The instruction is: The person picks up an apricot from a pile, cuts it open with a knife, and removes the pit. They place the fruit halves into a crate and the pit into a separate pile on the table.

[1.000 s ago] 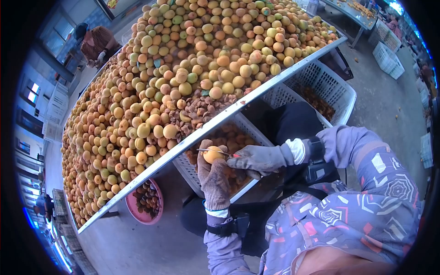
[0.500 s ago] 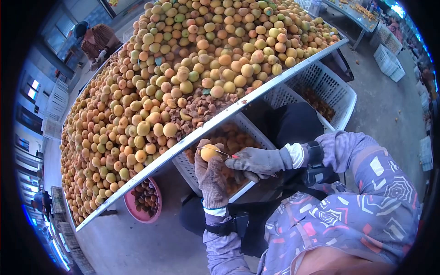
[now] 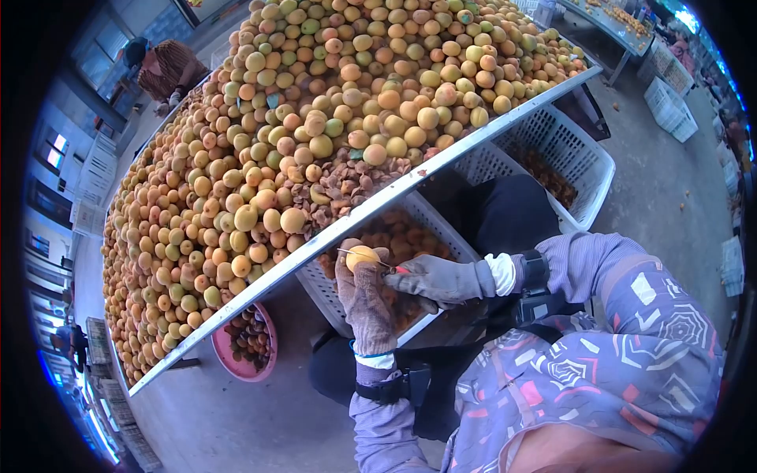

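Observation:
My left hand, in a brown knitted glove, grips a yellow apricot between thumb and fingers. From the right, my right hand, in a grey glove, is closed round the red handle of a thin-bladed knife. The slim metal blade lies against the apricot, and its tip shows at the fruit's left side. Both hands are over a white plastic crate that holds orange apricot pieces, just below the table's edge. A large heap of whole apricots covers the table beyond.
A white metal rim edges the table, with brown pits or scraps lying just inside it. Under the table stands a pink basin with dark fruit. Another white crate is at the right. A person works across the heap.
The apricot has turned slightly in my left hand, and the blade has shifted a little against it. Both hands stay in nearly the same place over the crate.

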`<state>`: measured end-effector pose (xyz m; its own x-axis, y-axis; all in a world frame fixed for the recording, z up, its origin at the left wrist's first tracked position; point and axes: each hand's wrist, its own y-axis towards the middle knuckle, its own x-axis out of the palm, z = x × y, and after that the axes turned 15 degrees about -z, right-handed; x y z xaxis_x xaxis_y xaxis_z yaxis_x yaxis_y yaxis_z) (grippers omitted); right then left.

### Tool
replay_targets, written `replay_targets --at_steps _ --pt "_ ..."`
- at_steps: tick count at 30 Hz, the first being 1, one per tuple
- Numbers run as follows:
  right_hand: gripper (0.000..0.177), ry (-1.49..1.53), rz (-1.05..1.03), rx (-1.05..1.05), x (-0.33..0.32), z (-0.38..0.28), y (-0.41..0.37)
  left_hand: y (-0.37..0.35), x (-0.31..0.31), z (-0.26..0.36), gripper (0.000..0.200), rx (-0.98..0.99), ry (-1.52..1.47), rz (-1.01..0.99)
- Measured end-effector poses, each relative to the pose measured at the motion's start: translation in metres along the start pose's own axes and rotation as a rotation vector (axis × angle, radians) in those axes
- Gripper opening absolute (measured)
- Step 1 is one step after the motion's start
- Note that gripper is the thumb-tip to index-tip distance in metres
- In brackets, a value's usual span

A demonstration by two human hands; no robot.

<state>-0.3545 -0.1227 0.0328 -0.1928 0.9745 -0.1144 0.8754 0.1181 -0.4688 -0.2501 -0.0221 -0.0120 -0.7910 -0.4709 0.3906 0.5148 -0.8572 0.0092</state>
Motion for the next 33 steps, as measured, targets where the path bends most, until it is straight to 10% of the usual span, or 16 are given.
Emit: replay_targets --at_steps 3,5,19,25,33 --pt "0.027 0.154 0.028 -0.006 0.012 0.019 0.012 0.000 -0.004 -0.010 0.039 -0.037 -0.118 0.020" --pt "0.026 0.162 0.250 -0.475 0.031 0.055 0.033 -0.004 -0.003 -0.012 0.038 -0.182 -0.345 -0.006" --pt "0.024 0.306 -0.027 0.073 0.011 0.023 0.022 -0.001 -0.004 -0.012 0.040 -0.053 0.073 -0.037" --pt "0.039 0.101 0.452 -0.747 0.036 0.059 0.062 -0.005 -0.009 -0.010 0.038 -0.213 -0.332 -0.042" --pt "0.028 0.285 0.091 -0.145 0.019 0.032 0.022 -0.001 -0.001 -0.011 0.037 -0.056 0.065 0.011"
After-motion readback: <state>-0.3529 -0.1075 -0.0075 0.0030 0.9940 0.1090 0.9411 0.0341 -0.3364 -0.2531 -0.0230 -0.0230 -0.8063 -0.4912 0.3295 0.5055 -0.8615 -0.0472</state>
